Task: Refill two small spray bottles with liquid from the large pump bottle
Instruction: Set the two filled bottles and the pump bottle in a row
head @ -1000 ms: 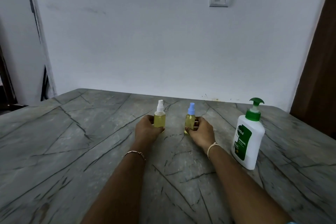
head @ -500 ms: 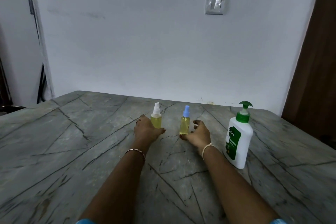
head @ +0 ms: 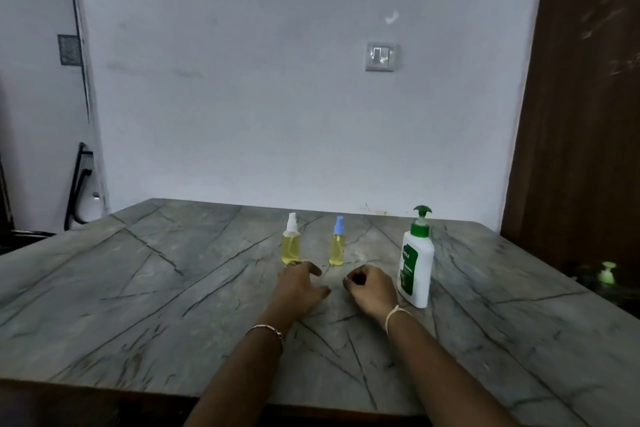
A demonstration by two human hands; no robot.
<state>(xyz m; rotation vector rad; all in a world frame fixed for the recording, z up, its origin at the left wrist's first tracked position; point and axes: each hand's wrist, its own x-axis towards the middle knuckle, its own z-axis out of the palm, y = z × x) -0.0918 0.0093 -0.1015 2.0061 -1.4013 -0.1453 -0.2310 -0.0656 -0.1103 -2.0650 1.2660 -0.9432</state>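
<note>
Two bare forearms reach in over the near edge of the grey veined table (head: 145, 288). The left wrist wears a thin bracelet (head: 266, 329) and the right a pale thread band (head: 395, 313). The right hand (head: 372, 289) lies on the tabletop just left of the pump bottle (head: 415, 263). Its fingers are loosely curled inward and it holds nothing. Further left of the pump bottle, the left hand (head: 299, 288) rests palm down with its fingers relaxed and slightly spread, also holding nothing.

The pump bottle stands upright, white with a green label and a green pump head. To its left and a little farther back stands the blue-capped spray bottle (head: 337, 246), then the white-capped spray bottle (head: 291, 241). Both are upright, apart from each other, and hold yellow liquid. The left fingertips lie at the white-capped bottle's base, but I cannot tell whether they touch it.

Behind the pump bottle rises a pale wall with a switch plate (head: 380, 56), and to its right is a dark brown panel (head: 581, 114).
</note>
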